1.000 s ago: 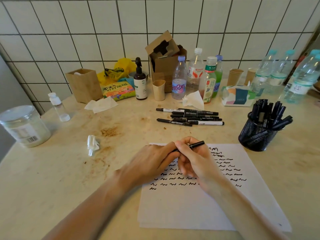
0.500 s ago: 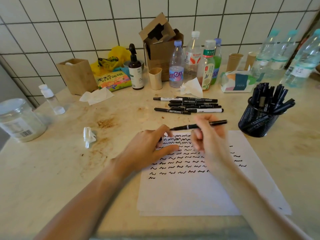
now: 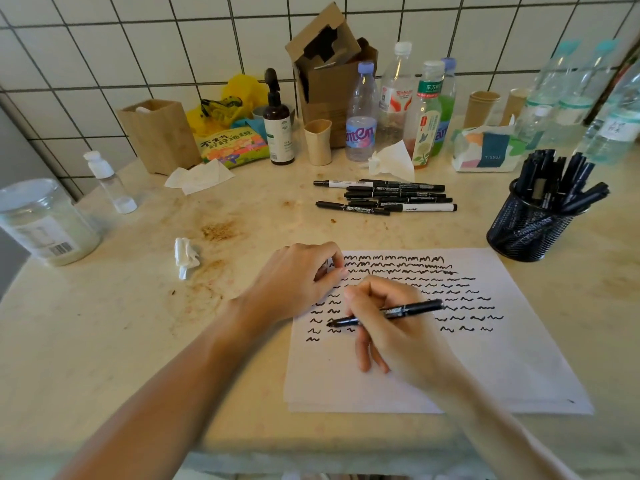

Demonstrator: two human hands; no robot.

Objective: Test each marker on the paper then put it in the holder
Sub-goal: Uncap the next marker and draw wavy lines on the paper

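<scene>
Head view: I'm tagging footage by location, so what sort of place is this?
Probably a casual break-room or kitchen-type corner: white tiled wall, stained table, drink bottles and paper cups.

One head-worn camera looks forward and down, close over the table [image 3: 104, 341], facing the tiled wall [image 3: 138, 46].

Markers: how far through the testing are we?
Done: the mesh holder is packed with markers, and the paper carries many rows of squiggles. In hand: the right hand has a marker tip down near the lower rows; the left hand rests at the sheet's edge. Left: the pile of markers on the table.
</scene>
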